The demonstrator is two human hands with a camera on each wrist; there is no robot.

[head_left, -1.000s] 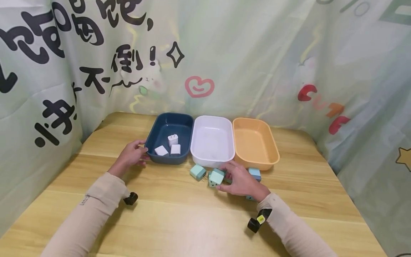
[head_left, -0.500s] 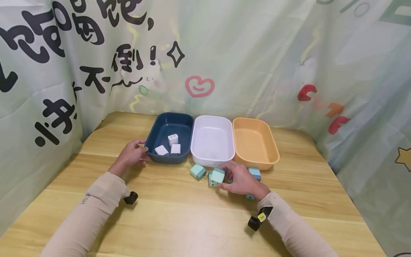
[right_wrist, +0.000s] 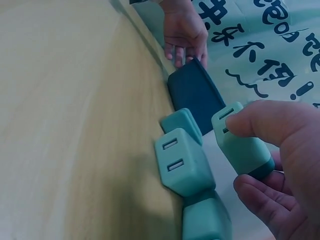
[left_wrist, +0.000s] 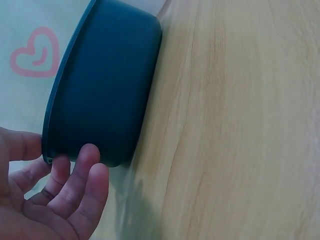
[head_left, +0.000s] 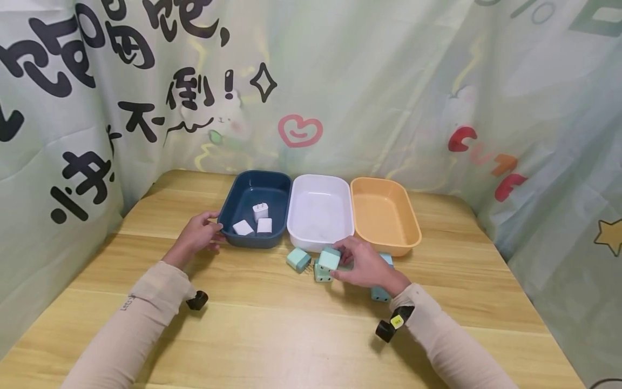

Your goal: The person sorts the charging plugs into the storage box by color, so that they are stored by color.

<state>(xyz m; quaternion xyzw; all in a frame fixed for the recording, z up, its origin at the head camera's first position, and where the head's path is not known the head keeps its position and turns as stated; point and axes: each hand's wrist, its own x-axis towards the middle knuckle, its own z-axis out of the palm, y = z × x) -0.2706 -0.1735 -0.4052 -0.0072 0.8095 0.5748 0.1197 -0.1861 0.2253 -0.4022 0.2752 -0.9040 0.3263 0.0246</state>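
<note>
My right hand (head_left: 366,263) pinches a green USB charger (head_left: 329,259) between thumb and fingers. The right wrist view shows two USB ports on the end of this charger (right_wrist: 242,142), near the thumb. Just below it, more green chargers lie on the table: one charger (head_left: 298,260) with its prongs out, another charger (right_wrist: 185,162) with ports facing out. Blue chargers (head_left: 380,294) are partly hidden by my right hand. My left hand (head_left: 198,236) holds the near left rim of a dark blue tray (left_wrist: 107,80), fingertips against its outer wall. Several white chargers (head_left: 261,211) lie inside that tray.
A white tray (head_left: 320,237) stands against the blue one, and an orange tray (head_left: 386,246) adjoins it on the right. All three rest on a wooden table (head_left: 272,335). A printed curtain (head_left: 369,97) hangs behind and at both sides.
My right hand has lifted the green charger slightly, up from the chargers beneath it, and its ports now show. The left hand and the trays have stayed in place.
</note>
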